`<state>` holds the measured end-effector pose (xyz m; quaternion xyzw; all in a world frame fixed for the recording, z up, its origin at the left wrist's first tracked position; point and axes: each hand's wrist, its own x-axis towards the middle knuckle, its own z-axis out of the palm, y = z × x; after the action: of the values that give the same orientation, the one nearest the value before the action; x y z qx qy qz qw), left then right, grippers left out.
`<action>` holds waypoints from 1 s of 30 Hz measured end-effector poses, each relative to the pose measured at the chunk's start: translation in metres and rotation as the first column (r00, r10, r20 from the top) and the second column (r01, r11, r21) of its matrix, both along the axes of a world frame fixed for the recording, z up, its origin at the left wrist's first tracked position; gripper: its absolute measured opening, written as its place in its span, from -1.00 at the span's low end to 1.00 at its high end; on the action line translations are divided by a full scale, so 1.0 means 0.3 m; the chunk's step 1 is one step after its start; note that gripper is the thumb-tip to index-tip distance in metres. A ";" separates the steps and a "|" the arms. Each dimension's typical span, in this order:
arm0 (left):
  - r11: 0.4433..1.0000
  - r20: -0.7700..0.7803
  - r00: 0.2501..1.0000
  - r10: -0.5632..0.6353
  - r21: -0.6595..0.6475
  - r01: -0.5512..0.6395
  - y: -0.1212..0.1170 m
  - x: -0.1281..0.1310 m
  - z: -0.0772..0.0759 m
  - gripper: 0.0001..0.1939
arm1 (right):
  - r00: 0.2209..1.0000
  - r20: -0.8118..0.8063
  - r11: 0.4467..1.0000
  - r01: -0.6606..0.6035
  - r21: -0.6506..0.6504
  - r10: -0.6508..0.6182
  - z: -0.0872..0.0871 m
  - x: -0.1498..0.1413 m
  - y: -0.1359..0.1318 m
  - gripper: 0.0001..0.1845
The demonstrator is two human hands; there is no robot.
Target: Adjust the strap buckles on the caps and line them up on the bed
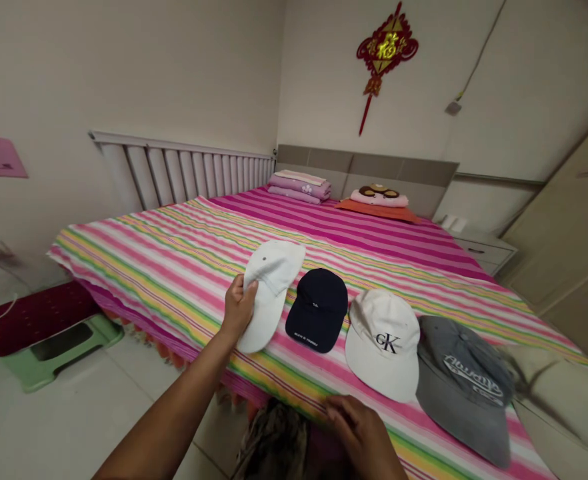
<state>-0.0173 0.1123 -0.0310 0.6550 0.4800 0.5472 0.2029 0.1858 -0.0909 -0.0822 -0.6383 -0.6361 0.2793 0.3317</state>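
My left hand [238, 307] grips the left side of a plain white cap [270, 287] that lies on the striped bedsheet [174, 247]. To its right sit a navy cap [318, 308], a white cap with black letters [384, 343] and a grey cap with white script [461, 387], all in a row near the bed's front edge. My right hand [361, 433] rests low at the bed's edge, below the lettered white cap, with its fingers curled on the sheet; nothing shows in it.
A beige cap or cloth [559, 393] lies blurred at far right. Folded pink bedding [300, 186] and a pillow [379, 200] sit by the headboard. A red-cushioned green stool [44, 333] stands on the floor at left. A nightstand [484, 247] is at right.
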 end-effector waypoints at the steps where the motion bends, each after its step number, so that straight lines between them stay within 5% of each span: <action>1: 0.999 0.101 0.994 -0.044 0.014 0.042 -0.055 -0.007 0.001 -0.79 | 0.991 -0.131 1.000 0.000 0.002 0.001 0.021 -0.004 0.016 -0.65; 3: 0.996 0.186 0.979 -0.085 0.055 0.076 -0.169 -0.005 -0.014 -0.82 | 0.892 -0.452 1.000 -0.004 0.019 0.012 0.081 -0.021 0.060 -0.55; 6: 0.981 0.019 0.998 -0.057 0.186 0.052 -0.325 0.018 -0.079 -0.79 | 0.559 -0.826 0.996 0.005 0.084 0.067 0.195 -0.043 0.132 -0.36; 9: 0.892 -0.255 0.926 -0.279 0.288 0.348 -0.432 0.020 -0.157 -0.72 | 0.389 -0.920 0.993 0.081 0.081 0.044 0.283 -0.030 0.173 -0.39; 11: 0.778 -0.387 0.773 -0.503 0.185 0.600 -0.466 0.002 -0.189 -0.71 | 0.375 -0.927 0.991 0.113 0.069 0.022 0.306 -0.005 0.169 -0.48; 13: 0.686 -0.351 0.661 -0.664 0.065 0.724 -0.472 -0.021 -0.191 -0.62 | 0.404 -0.914 0.994 0.081 0.073 0.035 0.306 0.018 0.141 -0.50; 15: 0.716 -0.160 0.713 -0.683 0.048 0.696 -0.455 -0.028 -0.159 -0.56 | 0.439 -0.896 0.997 0.012 0.081 0.067 0.299 0.031 0.099 -0.53; 18: 0.855 0.252 0.837 -0.485 -0.064 0.514 -0.409 0.016 -0.068 -0.68 | 0.469 -0.876 0.993 -0.092 0.077 0.111 0.300 0.034 0.031 -0.60; 19: 0.834 0.370 0.810 -0.454 -0.143 0.533 -0.395 0.042 -0.036 -0.72 | 0.475 -0.872 0.991 -0.116 0.074 0.120 0.304 0.034 0.010 -0.62; 21: 0.656 0.551 0.661 -0.510 -0.248 0.713 -0.373 0.096 0.018 -0.66 | 0.477 -0.867 0.985 -0.154 0.078 0.143 0.314 0.037 -0.025 -0.67; 24: 0.102 0.752 0.298 -0.588 -0.297 0.950 -0.370 0.150 0.062 -0.56 | 0.481 -0.850 0.974 -0.171 0.151 0.216 0.318 0.058 -0.069 -0.75; 25: -0.048 0.796 0.216 -0.565 -0.293 0.955 -0.374 0.157 0.068 -0.57 | 0.481 -0.844 0.970 -0.165 0.179 0.238 0.315 0.069 -0.082 -0.78; 26: -0.140 0.826 0.177 -0.536 -0.293 0.946 -0.381 0.160 0.072 -0.61 | 0.478 -0.841 0.967 -0.159 0.200 0.252 0.310 0.083 -0.094 -0.81; 27: -0.176 0.842 0.174 -0.511 -0.301 0.937 -0.388 0.161 0.075 -0.65 | 0.471 -0.844 0.965 -0.158 0.207 0.258 0.304 0.097 -0.106 -0.83; 30: -0.134 0.856 0.219 -0.467 -0.314 0.940 -0.412 0.157 0.081 -0.75 | 0.436 -0.871 0.965 -0.221 0.139 0.226 0.285 0.140 -0.138 -0.80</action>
<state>0.0299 -0.0112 -0.0067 0.4450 0.1329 0.1438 0.8739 0.2276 -0.1323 0.0033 -0.3125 -0.4530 0.6075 0.5728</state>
